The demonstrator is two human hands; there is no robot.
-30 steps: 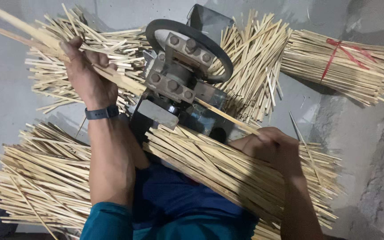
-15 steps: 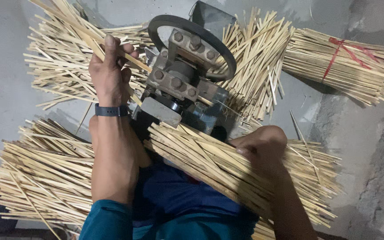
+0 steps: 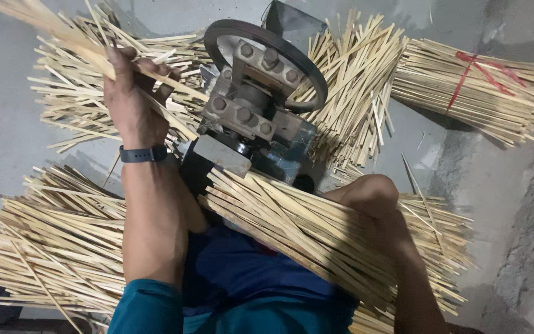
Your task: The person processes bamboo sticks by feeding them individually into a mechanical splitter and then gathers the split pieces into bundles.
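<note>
Left hand (image 3: 132, 102) is clamped on one bamboo strip (image 3: 63, 34), its far end cut off; right hand (image 3: 372, 198) rests on the lap bundle (image 3: 298, 235), fingers hidden, grip unclear.

Body only, head view. Two bare forearms, no gloves. Left hand (image 3: 132, 102): dark, narrow wristband (image 3: 143, 153) sitting snug around the wrist, smooth strap; its face is turned away, so can't tell if it's a watch or a tracker. No rings visible on the fingers that show. Teal sleeve (image 3: 148, 308) ends above the left elbow, plain fabric, no print. Right hand (image 3: 366, 196): nothing worn at the wrist, forearm bare down to the frame's bottom edge. Between the arms: deep blue garment (image 3: 236, 272) over the lap, soft folds, teal cloth below it.
</note>
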